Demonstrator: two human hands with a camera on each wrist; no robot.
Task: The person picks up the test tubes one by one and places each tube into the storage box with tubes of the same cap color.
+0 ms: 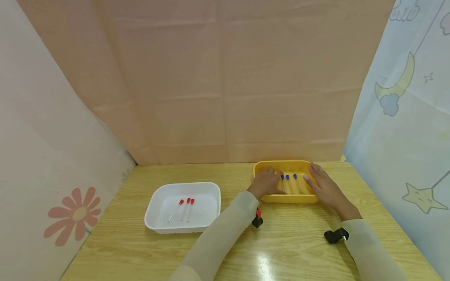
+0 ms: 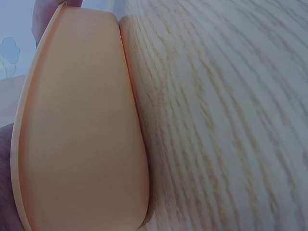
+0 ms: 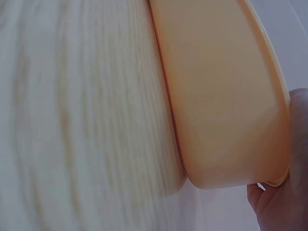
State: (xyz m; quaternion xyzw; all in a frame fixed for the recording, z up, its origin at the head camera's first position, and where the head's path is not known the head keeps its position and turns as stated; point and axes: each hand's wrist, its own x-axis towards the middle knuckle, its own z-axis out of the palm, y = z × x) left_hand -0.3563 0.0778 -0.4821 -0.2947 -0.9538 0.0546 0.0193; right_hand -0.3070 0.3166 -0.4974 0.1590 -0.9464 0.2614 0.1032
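Note:
A yellow tray (image 1: 290, 198) stands at the back right of the table, with several blue-capped clear tubes (image 1: 288, 183) lying in it. My left hand (image 1: 266, 183) reaches over the tray's front left, fingertips close to the leftmost blue cap. Its thumb extends low, near the front wall, and the fingers are spread apart from it. At the right end, my right hand (image 1: 325, 187) holds the rim, thumb on the inner side and fingers along the outside. The right wrist view shows part of this hand (image 3: 281, 202) around the tray's corner (image 3: 231, 120).
To the left stands a white tray (image 1: 183, 227) holding red-capped tubes (image 1: 190, 208). Black wrist devices sit below both sleeves. A peach cloth (image 1: 225, 86) hangs behind the table, and printed cloths flank it on both sides.

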